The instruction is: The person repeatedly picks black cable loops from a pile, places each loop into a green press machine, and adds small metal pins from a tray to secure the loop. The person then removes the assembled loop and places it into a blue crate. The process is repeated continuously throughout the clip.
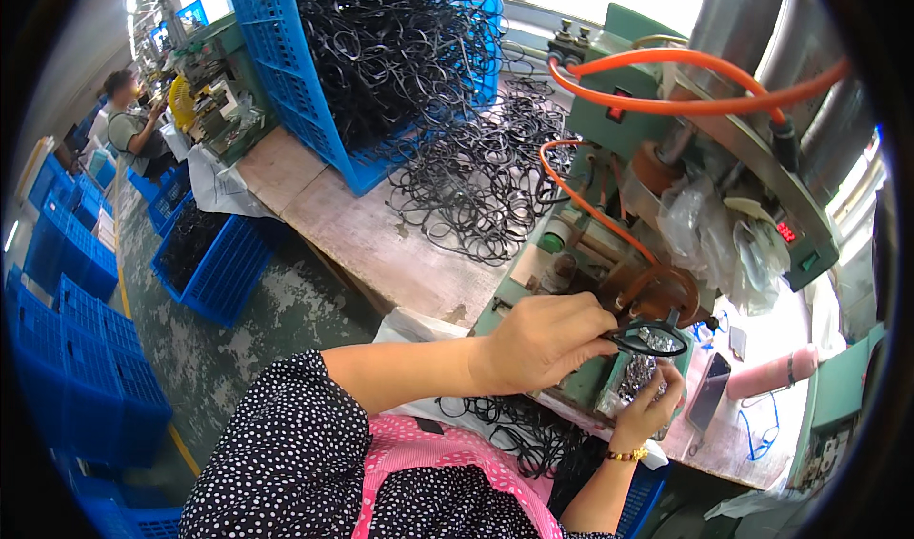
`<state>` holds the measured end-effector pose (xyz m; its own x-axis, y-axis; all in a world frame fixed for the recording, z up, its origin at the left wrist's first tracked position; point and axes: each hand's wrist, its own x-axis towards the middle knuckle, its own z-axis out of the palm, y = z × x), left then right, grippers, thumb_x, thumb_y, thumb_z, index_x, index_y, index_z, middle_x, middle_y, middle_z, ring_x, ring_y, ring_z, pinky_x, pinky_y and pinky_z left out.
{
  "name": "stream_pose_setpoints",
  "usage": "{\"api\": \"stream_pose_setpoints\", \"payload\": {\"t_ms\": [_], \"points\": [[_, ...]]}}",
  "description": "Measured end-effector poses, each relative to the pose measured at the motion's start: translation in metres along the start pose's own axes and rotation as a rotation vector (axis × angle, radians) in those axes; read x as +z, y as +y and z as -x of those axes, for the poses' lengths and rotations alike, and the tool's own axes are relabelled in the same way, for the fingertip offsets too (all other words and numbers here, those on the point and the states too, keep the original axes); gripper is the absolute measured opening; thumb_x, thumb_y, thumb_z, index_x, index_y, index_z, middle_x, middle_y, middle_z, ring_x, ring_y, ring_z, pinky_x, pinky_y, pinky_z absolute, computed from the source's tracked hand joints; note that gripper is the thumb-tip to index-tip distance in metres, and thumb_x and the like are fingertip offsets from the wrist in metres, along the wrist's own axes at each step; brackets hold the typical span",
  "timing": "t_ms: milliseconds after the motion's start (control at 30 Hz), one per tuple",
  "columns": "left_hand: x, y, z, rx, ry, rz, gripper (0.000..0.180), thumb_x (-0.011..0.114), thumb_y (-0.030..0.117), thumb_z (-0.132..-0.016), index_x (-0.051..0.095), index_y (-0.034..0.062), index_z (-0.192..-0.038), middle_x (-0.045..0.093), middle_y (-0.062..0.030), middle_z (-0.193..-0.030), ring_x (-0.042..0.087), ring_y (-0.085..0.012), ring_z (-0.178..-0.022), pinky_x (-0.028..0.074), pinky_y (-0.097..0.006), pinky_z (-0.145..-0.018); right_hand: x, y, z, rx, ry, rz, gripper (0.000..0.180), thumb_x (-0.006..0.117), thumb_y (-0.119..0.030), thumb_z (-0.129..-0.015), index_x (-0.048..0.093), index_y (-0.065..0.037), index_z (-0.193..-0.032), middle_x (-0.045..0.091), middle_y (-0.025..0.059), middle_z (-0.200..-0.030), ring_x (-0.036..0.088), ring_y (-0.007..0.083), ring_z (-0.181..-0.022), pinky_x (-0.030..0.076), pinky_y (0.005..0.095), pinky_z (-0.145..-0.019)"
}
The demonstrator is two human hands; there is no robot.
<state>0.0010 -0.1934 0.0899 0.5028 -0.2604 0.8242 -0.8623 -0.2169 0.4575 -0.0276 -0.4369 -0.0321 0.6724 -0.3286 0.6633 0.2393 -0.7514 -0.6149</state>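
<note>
My left hand (547, 342) is closed on a black eyeglass frame (655, 328), holding it at one end under the machine's head. The frame's rims stand out to the right of my fingertips. Just below it, my right hand (651, 408) is curled at a tray of small shiny metal parts (636, 377). Its thumb and fingers come together there; whatever they pinch is too small to make out. The green bench machine (609, 125), with orange air hoses (681, 107), rises in front of both hands.
A tangled heap of black eyeglass frames (486, 182) spreads beside a full blue crate (290, 82). A phone (708, 391), a pink bottle (773, 372) and blue glasses (762, 429) lie at right. Blue crates (224, 272) stand on the floor at left; another person (133, 125) sits farther off.
</note>
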Motion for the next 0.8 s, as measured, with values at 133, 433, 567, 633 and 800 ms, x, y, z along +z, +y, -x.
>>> {"api": "stream_pose_setpoints", "payload": {"t_ms": [133,433,567,633,800], "points": [[-0.005,-0.004,0.012,-0.007,-0.015,-0.074,0.028,0.074,0.009,-0.08,0.062,0.0007,-0.104,0.064,-0.0146,-0.094,0.063,-0.0328,-0.083,0.052,-0.039,-0.071,0.003,0.008,0.013,0.254,0.02,-0.314,0.008,0.053,-0.008,-0.101,0.055,0.0,-0.104,0.056,0.0058,-0.09,0.056,0.0127,-0.079,0.047,0.0252,-0.072],[-0.059,-0.136,0.066,-0.123,-0.23,-0.884,0.041,0.063,-0.002,-0.073,0.065,0.0119,-0.112,0.058,-0.0129,-0.119,0.055,-0.0332,-0.111,0.047,-0.042,-0.089,-0.005,-0.002,0.012,0.139,0.097,-0.176,0.01,0.062,0.003,-0.089,0.062,0.002,-0.099,0.062,0.0082,-0.086,0.058,0.0174,-0.081,0.05,0.03,-0.073],[-0.063,-0.18,0.09,-0.195,-0.599,-1.027,0.025,0.063,0.015,-0.078,0.065,0.016,-0.103,0.057,-0.0088,-0.122,0.056,-0.0279,-0.113,0.049,-0.041,-0.089,-0.01,-0.014,0.011,0.229,0.056,-0.277,0.016,0.06,0.002,-0.092,0.063,0.002,-0.107,0.064,0.0088,-0.095,0.06,0.0162,-0.089,0.051,0.0284,-0.082],[-0.063,-0.187,0.092,-0.17,-0.512,-0.999,0.019,0.065,0.017,-0.077,0.065,0.0151,-0.095,0.062,-0.0052,-0.113,0.061,-0.0258,-0.101,0.052,-0.04,-0.082,-0.02,-0.019,0.014,0.195,-0.015,-0.099,0.019,0.064,-0.003,-0.089,0.07,0.001,-0.106,0.071,0.0171,-0.106,0.068,0.0304,-0.096,0.05,0.0409,-0.091],[-0.075,-0.164,0.064,-0.409,-0.204,-0.589,0.018,0.07,0.026,-0.086,0.068,0.0116,-0.098,0.069,-0.007,-0.107,0.067,-0.029,-0.094,0.055,-0.039,-0.078,-0.016,-0.023,0.013,0.173,0.019,-0.259,0.02,0.063,0.0,-0.093,0.066,0.002,-0.113,0.071,0.014,-0.105,0.068,0.023,-0.094,0.055,0.0337,-0.084]]}}
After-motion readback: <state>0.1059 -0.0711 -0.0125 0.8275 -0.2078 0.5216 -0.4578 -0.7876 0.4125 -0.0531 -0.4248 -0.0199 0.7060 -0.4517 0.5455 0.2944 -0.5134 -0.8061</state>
